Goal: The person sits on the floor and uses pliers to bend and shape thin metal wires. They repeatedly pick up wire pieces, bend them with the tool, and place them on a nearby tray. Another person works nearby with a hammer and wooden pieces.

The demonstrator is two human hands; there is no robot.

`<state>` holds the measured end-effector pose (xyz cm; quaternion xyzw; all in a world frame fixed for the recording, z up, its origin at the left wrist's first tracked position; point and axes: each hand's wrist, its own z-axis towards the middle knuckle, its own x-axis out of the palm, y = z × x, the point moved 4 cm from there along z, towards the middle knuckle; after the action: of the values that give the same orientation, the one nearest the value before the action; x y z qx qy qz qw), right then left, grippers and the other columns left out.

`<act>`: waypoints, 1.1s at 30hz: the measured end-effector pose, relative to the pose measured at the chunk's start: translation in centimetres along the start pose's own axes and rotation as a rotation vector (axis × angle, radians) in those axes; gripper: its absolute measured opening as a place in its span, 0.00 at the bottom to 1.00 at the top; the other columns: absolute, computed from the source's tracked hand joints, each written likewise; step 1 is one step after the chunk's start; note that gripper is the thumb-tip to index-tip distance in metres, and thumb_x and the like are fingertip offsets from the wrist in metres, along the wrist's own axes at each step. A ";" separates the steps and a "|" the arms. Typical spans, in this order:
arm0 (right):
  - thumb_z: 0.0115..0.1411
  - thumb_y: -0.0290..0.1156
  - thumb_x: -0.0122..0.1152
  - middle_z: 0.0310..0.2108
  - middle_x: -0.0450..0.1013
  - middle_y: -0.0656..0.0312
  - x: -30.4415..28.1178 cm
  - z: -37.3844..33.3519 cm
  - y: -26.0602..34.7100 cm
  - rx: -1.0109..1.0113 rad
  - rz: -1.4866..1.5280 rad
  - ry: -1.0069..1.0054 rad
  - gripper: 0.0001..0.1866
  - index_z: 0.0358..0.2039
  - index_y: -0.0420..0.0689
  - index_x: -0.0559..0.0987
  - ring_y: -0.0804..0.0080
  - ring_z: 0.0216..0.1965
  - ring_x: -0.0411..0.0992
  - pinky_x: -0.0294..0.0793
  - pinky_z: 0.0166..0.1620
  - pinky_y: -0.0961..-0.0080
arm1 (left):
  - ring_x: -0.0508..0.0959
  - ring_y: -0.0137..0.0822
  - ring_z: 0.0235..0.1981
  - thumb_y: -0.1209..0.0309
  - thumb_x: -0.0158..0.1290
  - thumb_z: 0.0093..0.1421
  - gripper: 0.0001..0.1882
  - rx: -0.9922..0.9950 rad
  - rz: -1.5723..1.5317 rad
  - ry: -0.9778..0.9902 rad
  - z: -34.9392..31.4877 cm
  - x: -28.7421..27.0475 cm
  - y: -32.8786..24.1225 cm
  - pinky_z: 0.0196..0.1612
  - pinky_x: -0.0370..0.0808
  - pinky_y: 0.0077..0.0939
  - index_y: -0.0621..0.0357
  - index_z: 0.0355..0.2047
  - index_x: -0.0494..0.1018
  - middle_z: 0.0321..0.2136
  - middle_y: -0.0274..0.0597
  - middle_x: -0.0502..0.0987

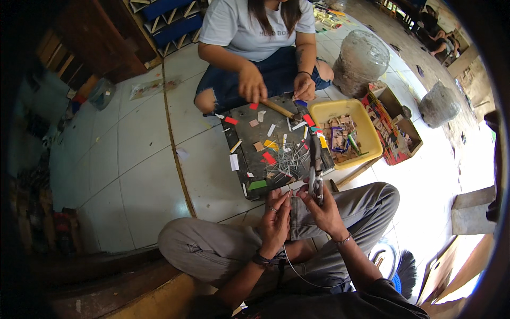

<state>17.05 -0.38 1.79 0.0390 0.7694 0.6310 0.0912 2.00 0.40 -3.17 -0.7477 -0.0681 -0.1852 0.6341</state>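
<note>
Over my lap, my left hand (276,215) has its fingers pinched at the end of a thin pale wire (298,274), which loops down across my lap. My right hand (325,211) is closed round a dark, worn metal hand tool (315,173) that points away from me; its exact kind is unclear. The fingertips of both hands nearly meet at the near edge of a black work board (241,125). A white strip (292,186) lies just beyond them. On the board a loose heap of thin metal wire pieces (289,161) lies close to the tool.
Across the board sits a co-worker, whose hand (252,85) is near a hammer (279,109). Coloured scraps and small wooden pieces lie about the board. To the right stand a yellow basin (377,143) of small pieces, a printed carton (390,141) and a large clouded plastic jar (364,58).
</note>
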 end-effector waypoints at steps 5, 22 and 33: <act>0.65 0.27 0.60 0.43 0.73 0.66 -0.6 1.3 0.6 -0.045 0.068 -0.011 0.20 0.56 0.40 0.68 0.83 0.41 0.70 0.72 0.44 0.82 | 0.67 0.13 0.29 0.70 0.49 0.70 0.17 0.135 0.155 0.057 0.2 0.2 0.8 0.25 0.63 0.08 0.58 0.57 0.72 0.63 0.33 0.67; 0.69 0.34 0.55 0.44 0.75 0.65 -1.8 3.4 2.0 0.026 0.131 -0.001 0.20 0.57 0.40 0.69 0.79 0.47 0.70 0.68 0.53 0.78 | 0.70 0.22 0.22 0.67 0.50 0.69 0.19 -0.642 -0.589 0.284 -1.1 1.5 -1.7 0.21 0.67 0.18 0.37 0.59 0.68 0.40 0.31 0.76; 0.69 0.37 0.54 0.38 0.77 0.51 -1.5 -1.9 -3.5 0.150 -0.361 0.113 0.24 0.61 0.39 0.67 0.74 0.39 0.72 0.71 0.45 0.74 | 0.71 0.20 0.27 0.68 0.51 0.69 0.22 -0.438 -0.458 0.080 0.3 -0.1 -0.4 0.27 0.68 0.17 0.41 0.62 0.67 0.46 0.28 0.74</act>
<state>18.38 -3.13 -1.15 -0.1283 0.8127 0.5464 0.1566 1.81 0.78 -2.83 -0.8237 -0.1680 -0.3626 0.4023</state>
